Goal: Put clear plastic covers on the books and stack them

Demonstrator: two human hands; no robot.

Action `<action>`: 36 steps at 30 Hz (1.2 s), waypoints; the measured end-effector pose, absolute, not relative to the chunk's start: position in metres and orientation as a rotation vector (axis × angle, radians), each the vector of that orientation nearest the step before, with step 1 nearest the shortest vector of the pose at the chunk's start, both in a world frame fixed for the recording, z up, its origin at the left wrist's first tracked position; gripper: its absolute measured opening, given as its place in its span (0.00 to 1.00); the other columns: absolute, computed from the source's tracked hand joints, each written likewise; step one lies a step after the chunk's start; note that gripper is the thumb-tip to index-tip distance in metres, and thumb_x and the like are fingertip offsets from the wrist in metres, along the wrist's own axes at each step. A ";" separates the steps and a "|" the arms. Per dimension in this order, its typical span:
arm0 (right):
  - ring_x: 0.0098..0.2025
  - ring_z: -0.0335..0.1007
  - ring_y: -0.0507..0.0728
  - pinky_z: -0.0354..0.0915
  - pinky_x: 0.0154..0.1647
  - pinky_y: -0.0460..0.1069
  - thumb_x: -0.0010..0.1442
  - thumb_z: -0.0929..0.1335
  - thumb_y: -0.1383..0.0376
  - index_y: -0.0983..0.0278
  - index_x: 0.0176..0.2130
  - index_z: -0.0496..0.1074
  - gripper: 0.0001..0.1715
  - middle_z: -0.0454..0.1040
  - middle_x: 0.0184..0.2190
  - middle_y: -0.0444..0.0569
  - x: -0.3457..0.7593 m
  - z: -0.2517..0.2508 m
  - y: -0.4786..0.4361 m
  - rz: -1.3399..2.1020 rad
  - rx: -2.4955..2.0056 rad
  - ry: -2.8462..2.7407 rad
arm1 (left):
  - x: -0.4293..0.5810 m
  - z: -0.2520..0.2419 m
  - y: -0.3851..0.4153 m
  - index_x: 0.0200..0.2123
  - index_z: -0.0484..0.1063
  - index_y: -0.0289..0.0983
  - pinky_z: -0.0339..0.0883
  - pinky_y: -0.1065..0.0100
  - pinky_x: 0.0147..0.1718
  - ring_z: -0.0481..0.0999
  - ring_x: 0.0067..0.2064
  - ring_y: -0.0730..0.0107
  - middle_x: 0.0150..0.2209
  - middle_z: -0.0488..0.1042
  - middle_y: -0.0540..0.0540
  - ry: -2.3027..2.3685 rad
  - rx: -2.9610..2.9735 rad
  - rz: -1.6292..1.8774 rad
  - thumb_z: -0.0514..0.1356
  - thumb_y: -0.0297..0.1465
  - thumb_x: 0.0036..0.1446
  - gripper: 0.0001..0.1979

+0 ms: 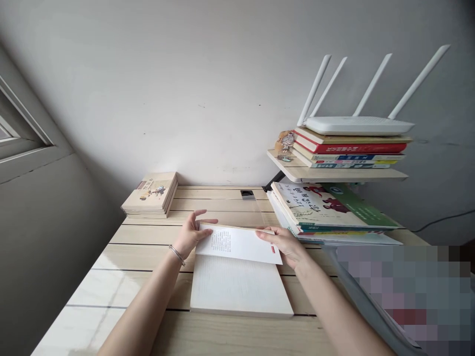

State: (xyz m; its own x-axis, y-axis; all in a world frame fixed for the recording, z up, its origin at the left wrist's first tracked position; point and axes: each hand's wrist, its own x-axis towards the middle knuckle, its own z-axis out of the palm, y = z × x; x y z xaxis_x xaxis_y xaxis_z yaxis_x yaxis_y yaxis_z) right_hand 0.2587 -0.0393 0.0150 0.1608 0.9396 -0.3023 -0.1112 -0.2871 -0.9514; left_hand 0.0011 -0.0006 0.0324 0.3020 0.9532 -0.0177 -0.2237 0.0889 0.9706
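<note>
A thick white book (241, 287) lies flat on the wooden table before me. Across its far part is a white cover flap (237, 247) with small printed text and a little red mark. My left hand (193, 233), with a bracelet at the wrist, has its thumb on the flap's left end; two fingers stretch out past the far edge. On the other end my right hand (284, 243) pinches the flap, thumb on top and fingers underneath. Beyond the flap, a clear see-through sheet (237, 210) lies on the table. The undersides of both hands are hidden.
Small books (152, 195) are stacked at the back left. To the right is a pile of larger books (322, 207), below a small shelf (345, 174) bearing more books and a white router (359, 125). A blurred-out object (408, 296) stands at the right edge.
</note>
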 end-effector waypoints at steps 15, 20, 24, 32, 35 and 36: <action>0.25 0.65 0.54 0.59 0.23 0.46 0.43 0.70 0.46 0.66 0.25 0.71 0.25 0.71 0.20 0.46 0.240 -0.009 -0.039 0.612 -1.582 -1.082 | 0.003 0.028 0.001 0.48 0.61 0.37 0.65 0.72 0.25 0.71 0.26 0.72 0.24 0.68 0.54 1.079 1.222 1.006 0.73 0.31 0.29 0.40; 0.24 0.64 0.54 0.59 0.23 0.46 0.44 0.70 0.46 0.65 0.26 0.70 0.24 0.70 0.21 0.45 0.240 -0.008 -0.040 0.726 -1.482 -1.000 | 0.008 0.023 0.003 0.40 0.65 0.37 0.60 0.75 0.21 0.65 0.20 0.79 0.21 0.64 0.58 1.214 1.211 1.083 0.73 0.29 0.26 0.34; 0.24 0.64 0.54 0.60 0.23 0.46 0.43 0.70 0.48 0.64 0.27 0.68 0.22 0.70 0.22 0.44 0.239 -0.004 -0.041 0.853 -1.341 -0.869 | 0.013 0.026 0.001 0.40 0.65 0.36 0.59 0.75 0.20 0.63 0.20 0.80 0.19 0.63 0.59 1.213 1.178 1.122 0.72 0.28 0.26 0.33; 0.18 0.59 0.49 0.57 0.18 0.45 0.40 0.74 0.53 0.62 0.24 0.62 0.21 0.64 0.16 0.38 0.239 -0.003 -0.039 0.986 -1.249 -0.716 | 0.018 0.023 -0.001 0.37 0.65 0.36 0.63 0.73 0.21 0.68 0.22 0.76 0.21 0.68 0.55 1.194 1.035 1.176 0.73 0.30 0.24 0.31; 0.17 0.59 0.49 0.58 0.18 0.45 0.38 0.74 0.54 0.61 0.24 0.60 0.23 0.65 0.16 0.37 0.239 -0.003 -0.038 0.985 -1.240 -0.673 | 0.018 0.020 -0.001 0.35 0.66 0.35 0.65 0.72 0.24 0.70 0.24 0.75 0.23 0.70 0.53 1.124 0.998 1.191 0.73 0.33 0.26 0.29; 0.19 0.62 0.49 0.59 0.19 0.45 0.37 0.75 0.55 0.61 0.25 0.60 0.23 0.68 0.19 0.38 0.239 -0.002 -0.038 0.999 -1.220 -0.659 | 0.017 0.020 -0.001 0.35 0.66 0.35 0.65 0.72 0.24 0.70 0.25 0.75 0.24 0.70 0.53 1.100 0.998 1.191 0.73 0.34 0.27 0.29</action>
State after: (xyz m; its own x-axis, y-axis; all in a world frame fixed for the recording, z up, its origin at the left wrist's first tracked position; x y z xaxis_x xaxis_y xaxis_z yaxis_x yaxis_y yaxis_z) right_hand 0.2392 -0.0378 -0.0018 0.4417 0.8924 -0.0928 -0.2657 0.0313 -0.9635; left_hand 0.0169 -0.0013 0.0195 0.0382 0.9931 -0.1113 -0.1897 0.1165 0.9749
